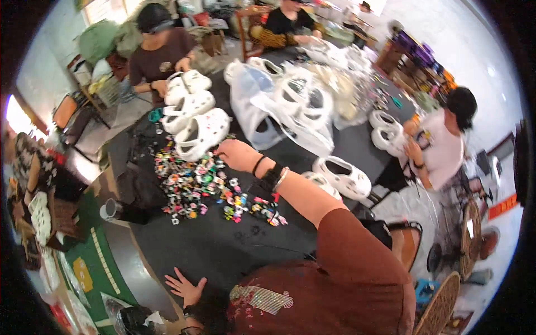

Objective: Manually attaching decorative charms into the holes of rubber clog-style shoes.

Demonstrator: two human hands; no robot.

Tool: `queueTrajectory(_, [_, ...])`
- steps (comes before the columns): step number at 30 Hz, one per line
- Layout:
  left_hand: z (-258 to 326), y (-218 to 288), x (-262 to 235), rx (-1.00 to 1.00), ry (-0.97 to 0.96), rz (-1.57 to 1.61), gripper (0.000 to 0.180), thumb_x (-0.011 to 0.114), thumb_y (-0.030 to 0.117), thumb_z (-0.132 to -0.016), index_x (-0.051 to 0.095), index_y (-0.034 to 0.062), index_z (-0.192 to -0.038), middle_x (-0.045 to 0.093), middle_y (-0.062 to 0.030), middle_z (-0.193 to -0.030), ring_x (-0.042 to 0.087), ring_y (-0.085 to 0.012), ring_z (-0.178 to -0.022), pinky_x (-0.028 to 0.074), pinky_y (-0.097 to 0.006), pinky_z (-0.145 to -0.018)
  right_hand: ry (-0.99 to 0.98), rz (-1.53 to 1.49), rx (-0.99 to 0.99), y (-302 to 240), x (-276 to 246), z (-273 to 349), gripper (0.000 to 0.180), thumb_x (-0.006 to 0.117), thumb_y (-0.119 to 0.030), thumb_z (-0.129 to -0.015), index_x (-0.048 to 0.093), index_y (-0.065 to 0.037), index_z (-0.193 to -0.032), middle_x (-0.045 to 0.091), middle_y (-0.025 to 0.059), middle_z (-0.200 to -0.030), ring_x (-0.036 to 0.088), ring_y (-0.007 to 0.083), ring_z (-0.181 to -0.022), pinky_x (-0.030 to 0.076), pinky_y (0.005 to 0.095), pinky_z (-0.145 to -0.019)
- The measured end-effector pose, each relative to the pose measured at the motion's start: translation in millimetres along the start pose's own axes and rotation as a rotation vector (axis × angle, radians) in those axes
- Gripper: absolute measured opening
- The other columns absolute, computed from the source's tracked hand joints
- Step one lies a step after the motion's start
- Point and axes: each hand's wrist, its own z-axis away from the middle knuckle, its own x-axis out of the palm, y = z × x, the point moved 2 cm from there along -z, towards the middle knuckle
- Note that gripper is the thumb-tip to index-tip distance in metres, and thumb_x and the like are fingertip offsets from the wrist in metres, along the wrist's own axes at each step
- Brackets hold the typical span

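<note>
Reaching over the heap of colourful shoe charms [206, 187], the right hand [237, 154], loosely curled with its contents not discernible, nears an undecorated white clog [202, 133], while the left hand [187, 287] lies flat, fingers spread, empty on the dark surface [223, 248]; decoration apparently barely begun.

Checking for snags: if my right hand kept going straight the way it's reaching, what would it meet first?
Most likely the nearest white clog, just beyond the right hand at the far edge of the pile of small colourful charms. Depth is hard to judge in this view.
</note>
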Motion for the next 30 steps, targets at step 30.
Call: queueTrajectory(30, [13.5, -19.0, -21.7, 0.269, -0.153, 0.228, 0.079, 0.069, 0.047, -0.080, 0.036, 0.0126, -0.143, 0.014, -0.0187, -0.155, 0.013, -0.0430, -0.141, 0.023, -0.052, -0.110, -0.539, 0.384, 0.817, 100.9, -119.7, 271.1, 0.042, 0.064, -0.030, -0.078, 0.062, -0.009, -0.114, 0.060, 0.0219, -0.119, 0.058, 0.0282, -0.113, 0.042, 0.0430, -0.099])
